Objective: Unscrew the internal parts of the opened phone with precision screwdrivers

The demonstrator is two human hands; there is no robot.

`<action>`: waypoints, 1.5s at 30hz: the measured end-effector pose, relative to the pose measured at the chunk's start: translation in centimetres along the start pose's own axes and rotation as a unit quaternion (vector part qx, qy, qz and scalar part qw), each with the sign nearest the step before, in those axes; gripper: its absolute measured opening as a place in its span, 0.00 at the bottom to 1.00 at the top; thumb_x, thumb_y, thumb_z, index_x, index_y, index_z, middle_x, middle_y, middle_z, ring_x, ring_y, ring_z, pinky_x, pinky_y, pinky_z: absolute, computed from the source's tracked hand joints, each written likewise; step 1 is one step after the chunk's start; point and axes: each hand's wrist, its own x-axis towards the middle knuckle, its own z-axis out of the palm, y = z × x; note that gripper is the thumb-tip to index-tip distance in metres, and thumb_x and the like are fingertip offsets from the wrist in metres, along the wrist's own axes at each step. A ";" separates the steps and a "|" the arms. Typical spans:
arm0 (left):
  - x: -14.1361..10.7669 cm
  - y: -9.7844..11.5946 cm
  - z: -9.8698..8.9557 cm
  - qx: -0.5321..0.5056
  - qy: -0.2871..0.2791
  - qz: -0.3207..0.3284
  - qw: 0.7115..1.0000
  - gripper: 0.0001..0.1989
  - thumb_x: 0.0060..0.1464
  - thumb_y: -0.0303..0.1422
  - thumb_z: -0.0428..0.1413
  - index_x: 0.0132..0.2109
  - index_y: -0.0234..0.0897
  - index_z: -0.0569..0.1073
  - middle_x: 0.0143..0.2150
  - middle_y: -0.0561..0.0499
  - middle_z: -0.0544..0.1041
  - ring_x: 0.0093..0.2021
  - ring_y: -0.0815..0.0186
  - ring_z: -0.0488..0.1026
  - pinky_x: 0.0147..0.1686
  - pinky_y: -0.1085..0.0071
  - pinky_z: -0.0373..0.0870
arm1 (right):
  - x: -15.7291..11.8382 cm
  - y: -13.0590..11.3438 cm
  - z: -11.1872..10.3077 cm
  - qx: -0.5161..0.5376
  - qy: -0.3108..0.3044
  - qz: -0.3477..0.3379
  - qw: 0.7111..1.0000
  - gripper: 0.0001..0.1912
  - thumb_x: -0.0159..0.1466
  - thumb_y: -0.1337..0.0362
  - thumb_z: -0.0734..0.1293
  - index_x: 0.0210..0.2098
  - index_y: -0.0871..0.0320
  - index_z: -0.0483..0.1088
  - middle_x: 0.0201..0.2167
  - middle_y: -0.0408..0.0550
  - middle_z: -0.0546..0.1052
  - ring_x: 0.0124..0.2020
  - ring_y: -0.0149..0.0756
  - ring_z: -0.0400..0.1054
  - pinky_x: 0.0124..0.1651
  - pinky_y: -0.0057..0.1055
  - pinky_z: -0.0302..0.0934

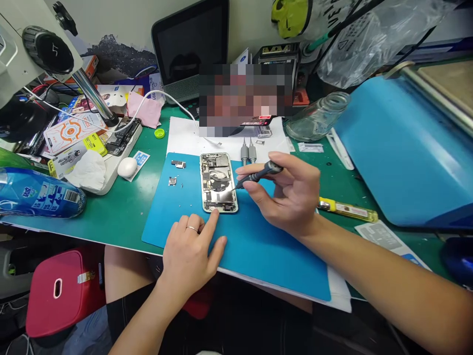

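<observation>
An opened smartphone [219,183] with its inner parts exposed lies on a blue mat [251,236]. The index finger of my left hand [192,246] is stretched out to the phone's lower edge, with the thumb apart and nothing held. My right hand [291,192] grips a dark grey screwdriver [260,175] between thumb and fingers. Its tip points down-left at the phone's right side; whether it touches cannot be made out. Small loose phone parts, a metal-coloured piece [178,163] and a little square module [172,181], lie left of the phone, with tiny bits nearby.
Two grey screwdrivers [248,152] lie just beyond the phone. A yellow-handled tool [347,209] rests by my right forearm. A glass jar [318,116] and a blue curved panel [391,148] occupy the right. A blue pack [40,192] and microscope stand [94,96] are left.
</observation>
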 end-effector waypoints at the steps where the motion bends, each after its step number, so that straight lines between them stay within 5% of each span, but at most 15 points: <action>1: 0.0 0.0 0.0 0.002 0.001 -0.001 1.000 0.23 0.69 0.41 0.48 0.66 0.36 0.66 0.38 0.47 0.69 0.37 0.59 0.65 0.35 0.62 0.63 | 0.0 0.0 0.1 0.006 -0.002 0.000 1.000 0.35 0.63 0.73 0.70 0.65 0.44 0.57 0.46 0.46 0.79 0.42 0.39 0.80 0.42 0.36 0.79; 6: 0.3 0.3 0.3 0.025 0.010 -0.025 0.999 0.27 0.69 0.43 0.47 0.68 0.30 0.61 0.39 0.45 0.71 0.38 0.57 0.65 0.36 0.61 0.63 | 0.1 -0.3 0.2 0.003 -0.022 -0.005 1.000 0.33 0.64 0.72 0.69 0.63 0.44 0.56 0.43 0.45 0.80 0.41 0.37 0.79 0.43 0.36 0.78; 11: 0.7 0.7 0.4 0.037 0.017 -0.045 0.998 0.26 0.69 0.44 0.47 0.66 0.31 0.65 0.39 0.45 0.71 0.39 0.57 0.65 0.36 0.62 0.63 | 0.7 0.8 -1.3 -0.088 0.037 0.064 0.993 0.29 0.65 0.67 0.70 0.62 0.47 0.59 0.46 0.46 0.79 0.43 0.39 0.79 0.48 0.37 0.75; 18: 0.5 0.6 0.5 0.054 0.008 -0.038 0.998 0.27 0.69 0.45 0.47 0.67 0.35 0.64 0.39 0.46 0.70 0.38 0.58 0.66 0.36 0.64 0.63 | 2.7 2.1 -4.0 -0.204 0.006 0.046 0.978 0.07 0.68 0.64 0.66 0.46 0.51 0.73 0.43 0.48 0.82 0.45 0.44 0.78 0.48 0.43 0.73; 22: 0.6 0.6 0.5 0.055 0.009 -0.043 0.998 0.27 0.69 0.46 0.47 0.67 0.35 0.64 0.39 0.45 0.70 0.39 0.58 0.66 0.38 0.63 0.63 | 2.8 3.4 -4.3 -0.207 -0.126 0.002 0.970 0.13 0.67 0.72 0.61 0.44 0.53 0.74 0.50 0.50 0.81 0.52 0.47 0.75 0.53 0.48 0.69; 31: 0.6 0.7 0.5 0.058 0.010 -0.043 0.997 0.27 0.69 0.46 0.46 0.65 0.33 0.66 0.40 0.45 0.70 0.40 0.57 0.66 0.38 0.62 0.64 | 2.3 5.5 -5.7 -0.343 -0.260 0.103 0.897 0.17 0.61 0.77 0.59 0.43 0.61 0.76 0.51 0.57 0.78 0.48 0.51 0.72 0.49 0.47 0.68; 45: 0.6 0.7 0.5 0.053 0.011 -0.039 0.998 0.27 0.69 0.46 0.46 0.65 0.32 0.66 0.40 0.45 0.70 0.39 0.57 0.66 0.37 0.63 0.63 | 2.2 5.4 -5.0 -0.307 -0.251 0.127 0.909 0.14 0.64 0.75 0.57 0.40 0.59 0.73 0.47 0.57 0.79 0.48 0.50 0.73 0.49 0.45 0.67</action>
